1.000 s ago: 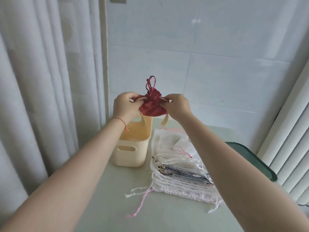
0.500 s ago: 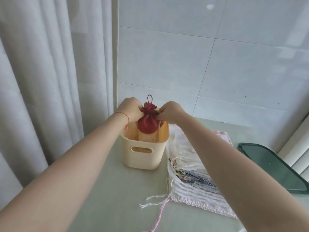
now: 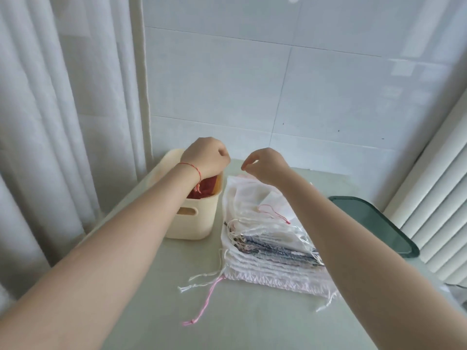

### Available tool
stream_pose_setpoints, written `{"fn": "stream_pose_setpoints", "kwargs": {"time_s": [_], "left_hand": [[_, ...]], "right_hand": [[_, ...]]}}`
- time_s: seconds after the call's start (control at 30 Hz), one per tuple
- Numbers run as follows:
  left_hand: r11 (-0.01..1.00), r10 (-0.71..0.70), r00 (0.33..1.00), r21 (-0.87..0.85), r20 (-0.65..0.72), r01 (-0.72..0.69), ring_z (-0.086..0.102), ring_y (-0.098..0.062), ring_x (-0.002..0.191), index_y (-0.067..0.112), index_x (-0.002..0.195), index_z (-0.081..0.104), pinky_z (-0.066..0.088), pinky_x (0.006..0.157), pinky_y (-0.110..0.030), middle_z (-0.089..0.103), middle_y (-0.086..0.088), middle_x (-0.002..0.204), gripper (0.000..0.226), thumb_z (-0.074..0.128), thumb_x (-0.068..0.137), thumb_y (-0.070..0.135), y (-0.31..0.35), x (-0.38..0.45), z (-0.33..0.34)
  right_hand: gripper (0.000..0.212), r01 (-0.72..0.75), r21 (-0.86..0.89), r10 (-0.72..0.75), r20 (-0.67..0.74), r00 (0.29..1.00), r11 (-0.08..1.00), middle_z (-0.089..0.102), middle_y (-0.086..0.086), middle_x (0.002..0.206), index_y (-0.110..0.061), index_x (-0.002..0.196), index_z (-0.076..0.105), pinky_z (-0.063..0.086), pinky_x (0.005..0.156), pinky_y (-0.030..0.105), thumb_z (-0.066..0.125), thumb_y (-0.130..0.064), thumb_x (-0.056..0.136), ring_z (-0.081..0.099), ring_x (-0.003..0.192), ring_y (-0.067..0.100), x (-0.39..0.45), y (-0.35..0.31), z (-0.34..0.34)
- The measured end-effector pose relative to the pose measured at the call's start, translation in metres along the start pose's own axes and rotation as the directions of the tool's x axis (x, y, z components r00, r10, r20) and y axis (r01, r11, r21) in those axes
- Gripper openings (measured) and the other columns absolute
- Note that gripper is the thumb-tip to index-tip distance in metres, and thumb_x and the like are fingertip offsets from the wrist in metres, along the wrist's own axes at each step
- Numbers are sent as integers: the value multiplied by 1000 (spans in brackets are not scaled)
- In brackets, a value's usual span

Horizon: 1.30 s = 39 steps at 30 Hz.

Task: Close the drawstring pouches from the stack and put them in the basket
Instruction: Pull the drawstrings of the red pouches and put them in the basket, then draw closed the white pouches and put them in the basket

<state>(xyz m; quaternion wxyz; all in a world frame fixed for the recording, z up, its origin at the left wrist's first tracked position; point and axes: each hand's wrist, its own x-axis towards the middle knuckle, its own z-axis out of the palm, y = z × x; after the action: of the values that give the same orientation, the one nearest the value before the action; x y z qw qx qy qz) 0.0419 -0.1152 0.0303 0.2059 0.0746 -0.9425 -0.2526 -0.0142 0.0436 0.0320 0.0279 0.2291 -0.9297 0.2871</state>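
Note:
The cream plastic basket (image 3: 192, 223) stands on the table left of the stack. A closed dark red pouch (image 3: 204, 189) lies inside it, partly hidden by my left wrist. My left hand (image 3: 204, 157) hovers over the basket with its fingers curled downward out of sight, so I cannot tell whether they still hold the pouch. My right hand (image 3: 265, 165) hangs above the far end of the stack, fingers loosely curled and holding nothing. The stack of flat drawstring pouches (image 3: 267, 251), mostly white with some blue and pink, lies right of the basket, its strings trailing forward.
The pale green table (image 3: 252, 319) stands against a white tiled wall. A dark green lid (image 3: 374, 221) lies at the right edge. White curtains hang on the left, white slats on the right. A loose pink cord (image 3: 204, 304) trails toward me.
The red pouch has gone from above the rim down into the basket. My right hand has let go and moved right over the stack. My left hand stays over the basket.

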Motion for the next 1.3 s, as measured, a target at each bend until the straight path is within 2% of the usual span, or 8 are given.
{"fn": "stream_pose_setpoints", "kwargs": {"time_s": [0.2,0.33,0.43,0.53,0.67,0.93,1.13,1.3], "left_hand": [[998,65,976,-10,210,-64,63,-24,84,12,81,72,54,77,-33,70,-1,86,21,57,82,27,68,-17,61],[997,63,931,8,360,-71,62,-19,91,18,86,74,51,85,-31,69,2,94,17,61,85,30,81,-31,104],[997,26,952,-77,306,-3,62,-15,96,28,89,72,46,83,-25,68,5,99,10,63,85,26,77,-43,126],[982,-53,948,-155,314,106,58,-15,97,27,109,70,41,87,-22,65,1,109,25,61,87,20,66,-53,146],[972,-33,956,-213,291,98,54,-9,100,25,118,69,36,87,-16,60,8,112,38,48,91,9,57,-60,151],[976,-15,968,-206,249,68,56,-10,88,27,109,73,36,78,-15,63,9,91,33,58,85,11,47,-59,155],[999,18,976,-40,216,-10,48,-22,122,33,130,59,40,104,-34,52,-4,131,48,58,85,18,47,-51,147],[986,-90,915,-94,393,137,42,-17,136,24,147,42,34,106,-27,44,3,150,55,47,92,17,41,-54,145]], "right_hand": [[23,-194,-153,206,62,977,969,73,4,89,-14,92,76,56,79,33,56,-20,82,66,78,23,-40,86,-28],[32,-183,-166,209,157,965,969,67,15,80,-4,101,72,53,91,36,55,-24,83,59,65,20,-57,120,-21],[37,-157,-176,191,193,963,972,68,11,81,-7,96,74,37,108,45,57,-40,89,67,89,23,-66,131,-14],[43,-135,-51,143,221,965,990,69,0,92,-17,101,72,48,79,33,69,-55,82,65,90,19,-76,137,-5],[35,-153,58,139,202,969,986,63,-8,84,-23,109,65,47,55,20,78,-36,79,60,63,7,-81,142,8],[22,-143,148,126,118,985,979,65,-6,96,-24,103,71,46,65,17,60,-15,85,59,83,11,-82,139,20],[16,-145,194,141,36,989,970,61,-5,87,-19,100,64,37,42,9,60,-12,87,55,61,10,-82,139,9],[27,-219,211,202,100,974,952,63,-5,99,-21,110,58,43,49,20,69,-31,87,61,73,12,-86,137,22]]}}
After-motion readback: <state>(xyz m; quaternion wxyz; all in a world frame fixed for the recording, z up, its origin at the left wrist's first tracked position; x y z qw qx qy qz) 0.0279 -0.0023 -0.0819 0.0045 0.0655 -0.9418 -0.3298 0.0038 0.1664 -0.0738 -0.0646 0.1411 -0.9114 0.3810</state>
